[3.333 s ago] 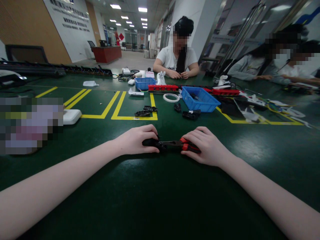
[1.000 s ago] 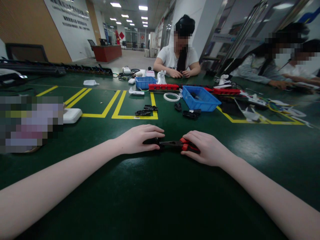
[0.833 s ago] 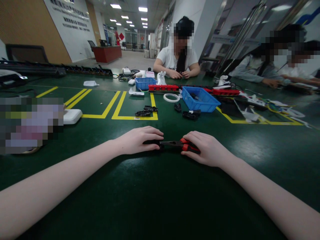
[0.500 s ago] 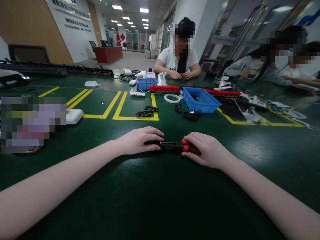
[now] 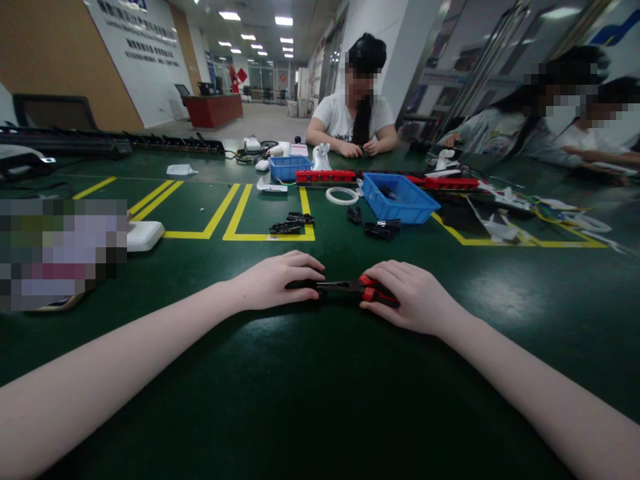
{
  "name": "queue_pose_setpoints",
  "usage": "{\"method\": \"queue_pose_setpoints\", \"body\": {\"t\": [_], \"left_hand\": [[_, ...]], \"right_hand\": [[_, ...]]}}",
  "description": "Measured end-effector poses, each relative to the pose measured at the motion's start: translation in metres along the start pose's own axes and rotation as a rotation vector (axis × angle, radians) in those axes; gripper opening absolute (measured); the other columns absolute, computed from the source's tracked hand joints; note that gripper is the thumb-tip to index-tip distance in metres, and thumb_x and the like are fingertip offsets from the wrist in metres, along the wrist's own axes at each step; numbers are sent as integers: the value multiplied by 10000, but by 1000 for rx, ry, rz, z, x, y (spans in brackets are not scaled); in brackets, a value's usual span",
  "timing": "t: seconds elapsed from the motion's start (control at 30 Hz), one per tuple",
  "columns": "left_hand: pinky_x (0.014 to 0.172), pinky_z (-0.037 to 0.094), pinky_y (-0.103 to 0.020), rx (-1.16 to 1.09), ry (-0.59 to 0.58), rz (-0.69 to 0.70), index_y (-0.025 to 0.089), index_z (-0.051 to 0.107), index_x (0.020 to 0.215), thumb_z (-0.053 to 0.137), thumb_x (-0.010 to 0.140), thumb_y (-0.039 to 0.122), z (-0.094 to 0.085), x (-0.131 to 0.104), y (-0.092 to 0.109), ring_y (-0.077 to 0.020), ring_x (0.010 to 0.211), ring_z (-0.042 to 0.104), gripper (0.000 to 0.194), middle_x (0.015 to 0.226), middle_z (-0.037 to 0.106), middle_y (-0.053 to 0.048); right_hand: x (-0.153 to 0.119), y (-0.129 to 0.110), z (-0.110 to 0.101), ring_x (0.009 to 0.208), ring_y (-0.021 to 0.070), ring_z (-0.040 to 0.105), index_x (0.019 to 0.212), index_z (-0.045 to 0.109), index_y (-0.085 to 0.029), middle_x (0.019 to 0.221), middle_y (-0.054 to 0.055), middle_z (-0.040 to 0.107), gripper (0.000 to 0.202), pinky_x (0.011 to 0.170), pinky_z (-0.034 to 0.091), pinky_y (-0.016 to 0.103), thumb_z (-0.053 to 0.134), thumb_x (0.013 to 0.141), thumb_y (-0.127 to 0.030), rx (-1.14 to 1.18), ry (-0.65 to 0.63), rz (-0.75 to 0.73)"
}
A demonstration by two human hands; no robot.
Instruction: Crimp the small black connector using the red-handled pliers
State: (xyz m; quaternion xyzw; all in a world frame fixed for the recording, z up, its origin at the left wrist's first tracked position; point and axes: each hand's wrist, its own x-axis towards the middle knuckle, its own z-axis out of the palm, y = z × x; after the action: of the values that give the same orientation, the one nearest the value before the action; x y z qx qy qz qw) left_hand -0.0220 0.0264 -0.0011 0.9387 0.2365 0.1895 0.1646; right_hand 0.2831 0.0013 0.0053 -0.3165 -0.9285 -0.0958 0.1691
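My right hand [image 5: 407, 293] is closed around the red-and-black handles of a pair of long-nose pliers [image 5: 354, 287]. The jaws point left, and their tip meets a small black part [image 5: 303, 285] between the fingers and thumb of my left hand [image 5: 280, 280]. My left fingers hide much of that part, so its kind does not show. Both hands are low over the green table [image 5: 280, 387]. Beyond them lie several black parts [image 5: 293, 223] inside a yellow-taped outline, with more black pieces [image 5: 383, 229] farther right.
A blue bin [image 5: 400, 200] with dark items inside stands beyond my right hand, beside a white ring [image 5: 343, 195]. Red strips [image 5: 326, 176] run behind. On the left are a white case [image 5: 145, 236] and a blurred-out flat thing [image 5: 60, 253]. A person [image 5: 353, 113] sits opposite; others sit at right.
The view has shifted very slightly. Both hands keep almost the same place and grip, with the pliers still at the black part; the handles look slightly turned.
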Motion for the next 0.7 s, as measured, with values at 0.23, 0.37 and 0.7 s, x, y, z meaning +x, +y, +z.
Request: {"method": "queue_pose_setpoints", "body": {"t": [0.23, 0.37, 0.7], "left_hand": [[968, 499, -432, 49, 27, -2, 188, 665, 1174, 606, 960, 354, 0, 0, -1, -242, 1148, 571, 277, 1264, 605, -89], [926, 493, -419, 63, 35, -7, 190, 683, 1136, 635, 940, 373, -1, 0, 0, -234, 1075, 588, 273, 1178, 622, -77], [853, 510, -346, -34, 61, 48, 180, 722, 1030, 694, 898, 359, 0, -1, -2, -204, 989, 619, 224, 1100, 651, -71]], "right_hand": [[0, 3, -2, 889, 257, 682, 1096, 606, -148, 999, 126, 716, 374, 746, 534, 372, 613, 912, -473, -29, 103, 6], [-1, 4, -2, 877, 247, 683, 1095, 613, -151, 995, 117, 720, 374, 743, 534, 364, 637, 898, -468, -33, 128, -25], [-1, 4, 1, 870, 246, 680, 1103, 632, -125, 1010, 130, 721, 388, 726, 538, 370, 650, 888, -447, -58, 128, -63]]}}
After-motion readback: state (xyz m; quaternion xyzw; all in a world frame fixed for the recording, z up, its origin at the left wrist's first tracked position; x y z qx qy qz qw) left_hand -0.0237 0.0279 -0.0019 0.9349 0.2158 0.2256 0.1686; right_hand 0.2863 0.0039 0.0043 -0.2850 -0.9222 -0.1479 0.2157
